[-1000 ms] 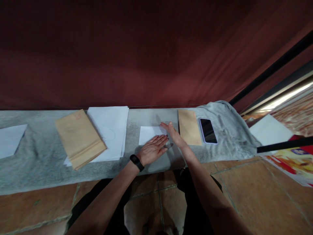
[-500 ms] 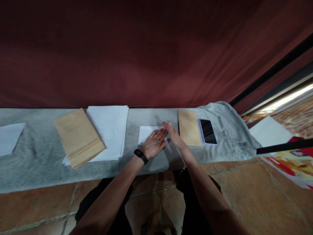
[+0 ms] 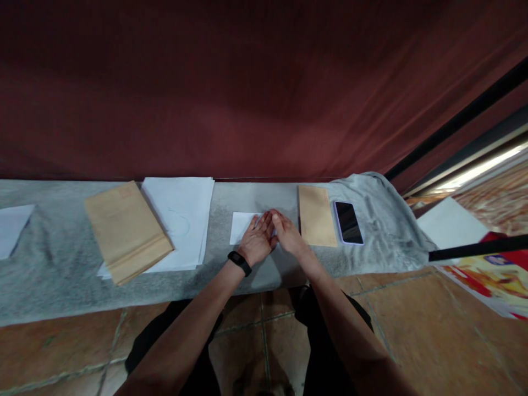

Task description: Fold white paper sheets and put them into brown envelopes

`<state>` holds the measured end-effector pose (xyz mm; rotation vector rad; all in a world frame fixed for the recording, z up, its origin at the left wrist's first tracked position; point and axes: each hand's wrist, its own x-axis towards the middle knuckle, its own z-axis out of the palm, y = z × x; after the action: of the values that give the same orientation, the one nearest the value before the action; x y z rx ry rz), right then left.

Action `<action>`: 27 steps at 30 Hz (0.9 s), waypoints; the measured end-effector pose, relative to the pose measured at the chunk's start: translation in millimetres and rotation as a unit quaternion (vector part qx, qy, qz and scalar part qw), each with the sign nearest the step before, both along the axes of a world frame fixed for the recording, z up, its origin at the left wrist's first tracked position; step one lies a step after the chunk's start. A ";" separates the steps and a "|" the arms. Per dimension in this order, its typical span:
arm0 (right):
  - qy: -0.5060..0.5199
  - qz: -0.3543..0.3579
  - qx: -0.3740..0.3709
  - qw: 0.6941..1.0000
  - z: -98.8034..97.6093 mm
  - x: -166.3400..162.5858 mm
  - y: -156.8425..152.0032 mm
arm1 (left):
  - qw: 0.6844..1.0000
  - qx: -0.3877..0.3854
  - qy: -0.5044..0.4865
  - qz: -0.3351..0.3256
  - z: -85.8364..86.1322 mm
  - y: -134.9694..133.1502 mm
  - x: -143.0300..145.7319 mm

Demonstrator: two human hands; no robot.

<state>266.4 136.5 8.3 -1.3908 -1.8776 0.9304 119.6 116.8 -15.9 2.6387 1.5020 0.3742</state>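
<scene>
A small folded-looking white paper [image 3: 240, 227] lies flat on the grey cloth in front of me, partly covered by my hands. Over its right part is my left hand [image 3: 256, 242], with a dark band on the wrist, its fingers stretched and the palm seeming turned upward. My right hand [image 3: 289, 235] meets it from the right, fingers extended and overlapping the left fingertips. Neither hand shows anything held. Just right of my right hand lies a brown envelope [image 3: 317, 215].
A phone [image 3: 348, 223] rests beyond the envelope. To the left, several brown envelopes [image 3: 127, 228] overlap a stack of white sheets [image 3: 190, 220]. Another white sheet [image 3: 13, 228] is at the far left. A grey cloth [image 3: 58, 264] covers the surface, with a red curtain [image 3: 247, 110] behind.
My left hand has rolled from palm down toward palm up. The right hand has moved left, its fingers now over the left fingertips. The view has shifted slightly.
</scene>
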 end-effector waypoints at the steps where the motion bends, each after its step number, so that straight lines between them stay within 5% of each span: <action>1: -0.022 0.010 0.010 1.000 -0.9 -0.1 -0.6 | 1.000 0.001 -0.003 0.001 -1.7 -0.3 -0.2; 11: -0.163 0.037 0.065 0.984 -13.4 -8.3 -19.1 | 1.000 -0.001 0.010 -0.012 -2.3 -9.8 -5.3; 27: -0.199 0.020 0.066 0.978 -19.5 -1.4 -21.2 | 0.998 -0.012 0.019 -0.053 7.5 -38.6 -19.2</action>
<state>264.9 115.2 -11.2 -1.5463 -2.2222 0.5585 100.4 78.1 -8.5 2.7069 1.3601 0.2959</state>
